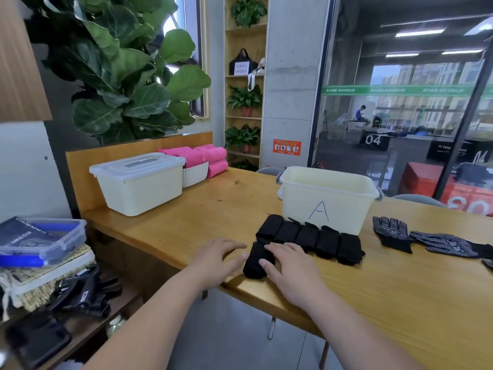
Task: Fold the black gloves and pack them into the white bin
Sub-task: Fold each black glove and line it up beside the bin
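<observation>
**Both hands on a rolled glove**

Left hand (pixel 217 259) lies flat on the worktop (pixel 400 289), fingers spread, touching the rolled black glove (pixel 255 264) from 9 o'clock. Right hand (pixel 289 265) presses it with relaxed fingers from 3. Row of rolled gloves (pixel 314 240) sits at 12, with the white bin (pixel 326 198) just behind. Flat gloves (pixel 392 233) lie at the bin's 3 o'clock.

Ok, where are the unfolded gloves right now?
Head view: the unfolded gloves lie flat at the right of the table, right of the white bin marked A and the row of folded gloves.
</observation>
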